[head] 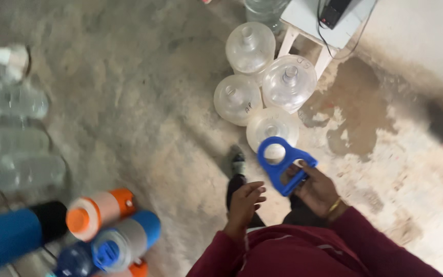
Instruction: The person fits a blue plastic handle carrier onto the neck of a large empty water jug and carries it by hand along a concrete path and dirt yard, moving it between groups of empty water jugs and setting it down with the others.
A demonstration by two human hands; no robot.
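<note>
right hand [318,189] | blue bottle handle [283,163] | ring end up-left, grip down-right

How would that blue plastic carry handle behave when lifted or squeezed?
The blue handle looks like moulded plastic, so probably stiff and light; the right hand holds it by one end without sag. Its flat shape suggests it would not roll. The ring opening looks rigid.

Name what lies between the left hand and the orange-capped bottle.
Only bare concrete floor separates the left hand from the orange-capped bottle, seen in the head view.
</note>
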